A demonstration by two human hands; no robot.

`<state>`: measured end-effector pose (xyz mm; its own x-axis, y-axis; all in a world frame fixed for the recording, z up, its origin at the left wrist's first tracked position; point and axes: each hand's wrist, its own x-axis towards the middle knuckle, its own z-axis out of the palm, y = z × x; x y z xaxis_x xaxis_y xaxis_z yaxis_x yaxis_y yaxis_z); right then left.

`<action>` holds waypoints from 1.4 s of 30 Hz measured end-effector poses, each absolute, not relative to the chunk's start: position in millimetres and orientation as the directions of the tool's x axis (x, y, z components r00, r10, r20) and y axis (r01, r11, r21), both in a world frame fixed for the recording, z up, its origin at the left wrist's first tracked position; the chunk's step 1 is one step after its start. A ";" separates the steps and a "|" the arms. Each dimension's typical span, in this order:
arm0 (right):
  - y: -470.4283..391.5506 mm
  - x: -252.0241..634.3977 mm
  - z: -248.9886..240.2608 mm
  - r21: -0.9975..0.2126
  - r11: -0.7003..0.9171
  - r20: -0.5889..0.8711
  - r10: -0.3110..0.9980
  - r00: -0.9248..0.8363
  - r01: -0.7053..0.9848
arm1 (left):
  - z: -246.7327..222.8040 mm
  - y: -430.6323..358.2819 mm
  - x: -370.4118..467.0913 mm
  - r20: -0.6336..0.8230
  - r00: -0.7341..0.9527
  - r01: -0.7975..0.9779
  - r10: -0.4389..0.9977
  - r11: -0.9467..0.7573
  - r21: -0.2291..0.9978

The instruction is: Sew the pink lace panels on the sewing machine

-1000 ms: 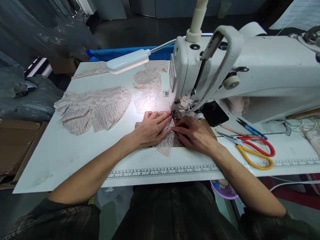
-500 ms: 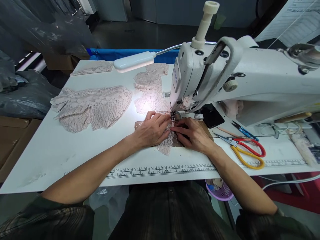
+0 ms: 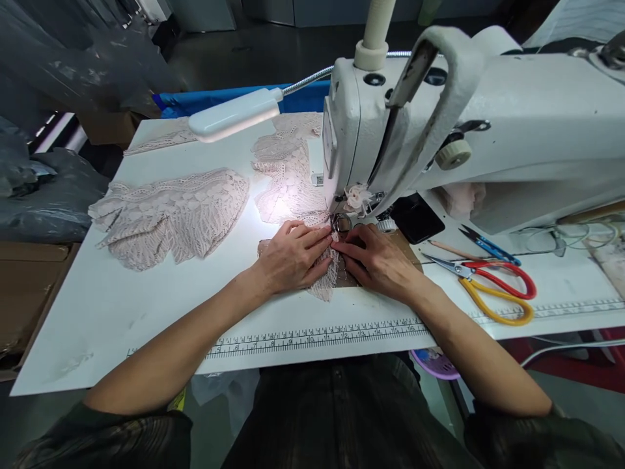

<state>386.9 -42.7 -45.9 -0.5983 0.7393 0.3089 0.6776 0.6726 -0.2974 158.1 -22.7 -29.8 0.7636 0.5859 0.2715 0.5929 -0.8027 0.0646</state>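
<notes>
Pale pink lace fabric (image 3: pixel 323 286) lies under the needle area of a white sewing machine (image 3: pixel 349 124). My left hand (image 3: pixel 293 255) rests flat on the lace, left of the presser foot, its fingers stretched out over the cloth. From the right, my right hand (image 3: pixel 378 260) pinches the lace edge between thumb and index finger, just in front of the foot. A brown plate (image 3: pixel 347 277) shows beneath the cloth and both hands. The fingertips partly hide the seam, and the needle itself is hard to make out.
More lace pieces (image 3: pixel 178 215) lie on the white table (image 3: pixel 146 306). A lit lamp (image 3: pixel 237 116) hangs over the back. Right of my hand are a black phone (image 3: pixel 417 218), red-and-yellow scissors (image 3: pixel 493 280) and blue snips (image 3: pixel 491 246). A printed ruler (image 3: pixel 312 340) runs along the front edge.
The view has shifted closer to the machine, which looks larger. Both hands keep nearly the same hold by the presser foot, and the lace has barely moved.
</notes>
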 end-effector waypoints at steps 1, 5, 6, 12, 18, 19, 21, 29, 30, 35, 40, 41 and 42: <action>-42.5 386.3 -45.3 -0.295 0.665 0.303 0.746 -0.593 0.686 | -30.1 -22.3 158.4 0.270 0.758 0.598 0.594 -0.798 0.075; -41.6 383.3 -41.0 -0.288 0.654 0.299 0.756 -0.583 0.700 | -31.0 -21.4 161.0 0.254 0.737 0.625 0.627 -0.775 0.099; -41.3 382.5 -40.2 -0.286 0.656 0.303 0.754 -0.583 0.699 | -31.4 -21.4 161.9 0.252 0.729 0.634 0.636 -0.767 0.102; -40.4 380.6 -43.2 -0.265 0.620 0.296 0.781 -0.550 0.738 | -35.7 -20.1 167.6 0.257 0.674 0.692 0.693 -0.714 0.111; -40.7 387.7 -46.7 -0.381 0.617 0.344 0.786 -0.513 0.688 | -37.4 -16.7 169.0 0.250 0.638 0.725 0.729 -0.677 0.123; -40.6 388.9 -46.3 -0.395 0.606 0.338 0.795 -0.504 0.691 | -37.5 -16.6 169.1 0.254 0.633 0.726 0.731 -0.675 0.134; -40.5 390.4 -44.7 -0.411 0.578 0.319 0.816 -0.483 0.705 | -37.5 -17.1 169.2 0.260 0.629 0.722 0.733 -0.674 0.155; -39.8 392.1 -37.6 -0.490 0.554 0.339 0.833 -0.438 0.673 | -22.2 -10.8 158.0 0.197 0.644 0.727 0.739 -0.672 0.143; -39.8 392.6 -37.5 -0.500 0.553 0.340 0.833 -0.436 0.667 | -17.4 -10.0 154.7 0.198 0.663 0.708 0.722 -0.691 0.150; -39.9 394.4 -40.2 -0.502 0.554 0.373 0.832 -0.411 0.664 | 5.5 -18.5 142.9 0.198 0.759 0.608 0.620 -0.784 0.125; -40.7 392.4 -42.3 -0.516 0.556 0.406 0.828 -0.386 0.651 | -1.3 -28.8 142.6 0.092 0.818 0.517 0.567 -0.797 0.313; -41.1 391.6 -42.0 -0.525 0.551 0.407 0.832 -0.377 0.649 | -6.2 -29.0 143.0 0.102 0.809 0.515 0.579 -0.781 0.352; -41.6 390.8 -41.4 -0.536 0.547 0.410 0.834 -0.369 0.642 | -11.2 -28.8 143.4 0.120 0.792 0.521 0.599 -0.765 0.378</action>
<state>390.8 -41.6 -41.4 -0.3689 0.8343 0.4097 0.6423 0.5475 -0.5364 143.4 -28.8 -11.2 0.7917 0.5990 0.1200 0.5213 -0.7649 0.3784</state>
